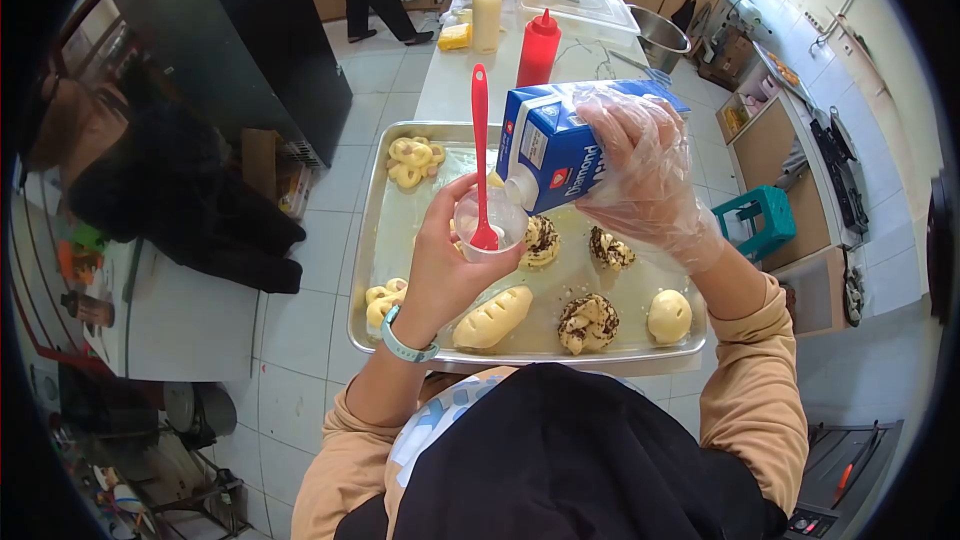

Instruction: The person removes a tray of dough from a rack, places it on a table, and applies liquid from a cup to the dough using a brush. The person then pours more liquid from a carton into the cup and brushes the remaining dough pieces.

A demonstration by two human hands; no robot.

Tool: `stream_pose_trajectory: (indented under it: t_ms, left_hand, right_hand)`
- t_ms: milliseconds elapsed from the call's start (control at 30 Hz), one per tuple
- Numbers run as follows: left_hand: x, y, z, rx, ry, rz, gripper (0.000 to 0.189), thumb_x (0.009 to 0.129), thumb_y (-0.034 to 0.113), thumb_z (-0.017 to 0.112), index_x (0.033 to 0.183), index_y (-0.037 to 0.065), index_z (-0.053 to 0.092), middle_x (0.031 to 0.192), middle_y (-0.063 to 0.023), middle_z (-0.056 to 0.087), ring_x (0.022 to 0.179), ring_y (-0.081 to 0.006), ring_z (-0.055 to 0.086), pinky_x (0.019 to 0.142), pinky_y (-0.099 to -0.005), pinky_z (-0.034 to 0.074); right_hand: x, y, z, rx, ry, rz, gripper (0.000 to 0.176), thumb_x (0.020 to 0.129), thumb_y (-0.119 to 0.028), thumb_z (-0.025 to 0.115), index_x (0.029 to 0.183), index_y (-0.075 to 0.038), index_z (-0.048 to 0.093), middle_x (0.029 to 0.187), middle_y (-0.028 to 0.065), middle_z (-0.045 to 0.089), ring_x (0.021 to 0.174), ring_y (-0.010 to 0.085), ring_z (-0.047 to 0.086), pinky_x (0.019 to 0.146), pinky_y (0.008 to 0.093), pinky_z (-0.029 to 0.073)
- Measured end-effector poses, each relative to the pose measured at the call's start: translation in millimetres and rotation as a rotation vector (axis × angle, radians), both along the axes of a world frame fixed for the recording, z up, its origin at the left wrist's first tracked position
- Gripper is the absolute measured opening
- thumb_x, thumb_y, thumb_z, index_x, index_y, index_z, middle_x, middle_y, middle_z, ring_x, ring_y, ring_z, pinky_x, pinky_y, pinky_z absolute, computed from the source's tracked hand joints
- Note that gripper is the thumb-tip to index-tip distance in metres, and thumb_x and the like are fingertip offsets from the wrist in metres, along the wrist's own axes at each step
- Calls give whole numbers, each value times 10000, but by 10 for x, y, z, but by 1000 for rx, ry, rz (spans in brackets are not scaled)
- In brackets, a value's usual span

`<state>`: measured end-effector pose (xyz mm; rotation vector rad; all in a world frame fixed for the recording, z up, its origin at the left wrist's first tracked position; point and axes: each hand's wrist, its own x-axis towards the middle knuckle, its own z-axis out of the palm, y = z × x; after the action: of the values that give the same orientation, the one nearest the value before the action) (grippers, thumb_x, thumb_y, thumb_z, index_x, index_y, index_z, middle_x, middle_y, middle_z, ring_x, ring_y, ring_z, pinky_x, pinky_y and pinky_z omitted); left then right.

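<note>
My bare left hand (447, 258), with a watch (407, 342) at its wrist, grips a small clear plastic cup (508, 223). A red silicone utensil (480, 140) leans upright in the cup, its head down inside. In a clear plastic glove, my right hand (640, 165) is wrapped round a blue "Diamond" carton (545, 140). The carton is tipped over, its white spout (520, 186) right at the cup's rim. Beneath both hands lies a metal baking tray (640, 352) of shaped dough: a slashed loaf (493, 317), a round bun (668, 317), chocolate-speckled twists (588, 323) and pale knotted pieces (415, 161).
Beyond the tray on the long table stand a red squeeze bottle (539, 50), a cream-coloured squeeze bottle (487, 15) and clear containers (590, 10). A steel bowl (660, 37) and a teal stool (755, 222) are to the right. Other people stand at left and at the back.
</note>
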<state>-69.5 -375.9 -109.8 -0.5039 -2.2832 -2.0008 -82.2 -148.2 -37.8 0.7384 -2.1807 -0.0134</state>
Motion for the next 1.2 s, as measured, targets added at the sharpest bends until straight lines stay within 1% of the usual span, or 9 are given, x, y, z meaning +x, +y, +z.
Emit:
stream_pose_trajectory:
  t_ms: [133, 333, 533, 633, 833, 900, 1000, 1133, 1200]
  left_hand:
    - [18, 11, 44, 2, 3, -23, 766, 649, 152, 822, 1312, 29, 458, 1209, -143, 565, 1090, -226, 599, 870, -343, 519]
    - [29, 14, 49, -43, 54, -27, 768, 643, 167, 828, 1301, 11, 465, 1202, -147, 570, 1072, -231, 609, 855, -346, 531]
    - [48, -6, 95, -82, 29, -16, 766, 625, 173, 841, 1291, -13, 510, 1143, -147, 612, 1013, -212, 636, 814, -338, 550]
    - [55, -16, 116, -133, 79, 14, 767, 619, 174, 847, 1289, -16, 525, 1134, -148, 624, 995, -207, 649, 804, -336, 555]
    - [48, -11, 128, -169, 88, 34, 762, 615, 172, 854, 1282, -15, 536, 1146, -155, 624, 1010, -230, 655, 807, -347, 558]
    - [45, -13, 128, -198, 132, 61, 762, 613, 174, 855, 1279, -15, 537, 1145, -158, 624, 1013, -240, 655, 808, -349, 558]
    - [36, -9, 106, -166, 145, 68, 758, 612, 176, 857, 1274, -13, 541, 1145, -163, 623, 1009, -246, 655, 809, -352, 557]
    - [25, -20, 79, -151, 153, 73, 756, 609, 177, 859, 1270, -12, 545, 1141, -166, 624, 1003, -247, 656, 811, -355, 556]
    - [28, -26, 93, -159, 152, 83, 754, 609, 178, 859, 1268, -13, 547, 1135, -165, 625, 996, -246, 657, 812, -354, 554]
  right_hand:
    - [45, 26, 12, 21, 25, 16, 815, 606, -322, 823, 1326, -146, 487, 1227, 39, 491, 1160, 238, 426, 1038, 474, 302]
    - [105, 53, 9, 41, 5, -6, 789, 639, -318, 811, 1340, -161, 486, 1223, 33, 491, 1149, 220, 443, 1045, 481, 297]
    - [109, 51, 30, 61, 13, -9, 763, 653, -337, 808, 1332, -173, 501, 1219, 27, 492, 1152, 202, 449, 1049, 480, 292]
    - [90, 60, 23, 56, 29, 0, 758, 649, -322, 804, 1330, -174, 504, 1223, 24, 493, 1149, 203, 452, 1049, 479, 295]
    - [87, 92, 21, 86, 21, -3, 756, 638, -278, 806, 1325, -176, 508, 1225, 23, 495, 1147, 206, 451, 1048, 478, 296]
    - [86, 90, 15, 62, 2, 26, 760, 639, -256, 814, 1328, -181, 502, 1226, 29, 496, 1159, 210, 446, 1052, 484, 290]
    - [81, 90, 1, 66, 6, 19, 760, 649, -247, 822, 1332, -186, 495, 1231, 34, 497, 1168, 210, 440, 1059, 487, 279]
    - [71, 90, -10, 76, -13, 7, 760, 662, -278, 831, 1335, -189, 490, 1235, 34, 497, 1171, 207, 436, 1067, 487, 263]
    - [59, 82, -15, 65, 7, 24, 761, 668, -316, 833, 1335, -189, 490, 1236, 32, 496, 1173, 206, 429, 1071, 486, 253]
